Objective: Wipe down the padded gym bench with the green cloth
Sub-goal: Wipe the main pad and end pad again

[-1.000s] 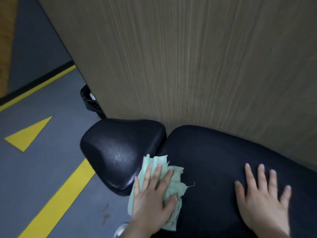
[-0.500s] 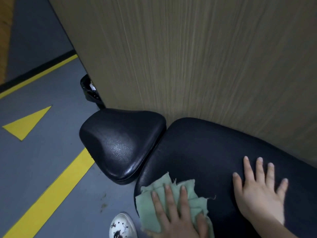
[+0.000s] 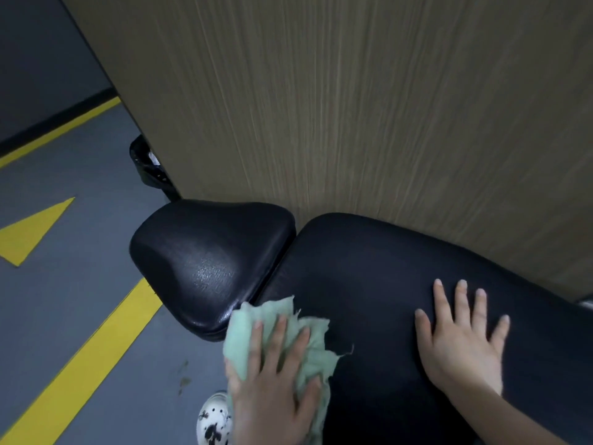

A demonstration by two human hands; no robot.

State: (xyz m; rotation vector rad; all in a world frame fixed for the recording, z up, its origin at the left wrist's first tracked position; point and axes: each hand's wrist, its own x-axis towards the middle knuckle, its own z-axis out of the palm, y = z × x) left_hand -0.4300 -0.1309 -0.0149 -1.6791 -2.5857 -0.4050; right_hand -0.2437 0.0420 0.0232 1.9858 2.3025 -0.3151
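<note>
At six o'clock, left hand (image 3: 272, 383) flat, fingers straight, pressing the cloth (image 3: 314, 358) on the bench (image 3: 369, 271) near edge; pushed forward again toward the small pad (image 3: 205, 252) at ten o'clock after half a second back. At four o'clock, right hand (image 3: 462, 342) spread, bracing, empty. Wiping under way, far side unwiped.

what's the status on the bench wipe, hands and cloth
Left hand flat on green cloth, pressing it on long bench pad near the gap. Right hand spread flat on pad, bracing. Nothing in the way.
</note>
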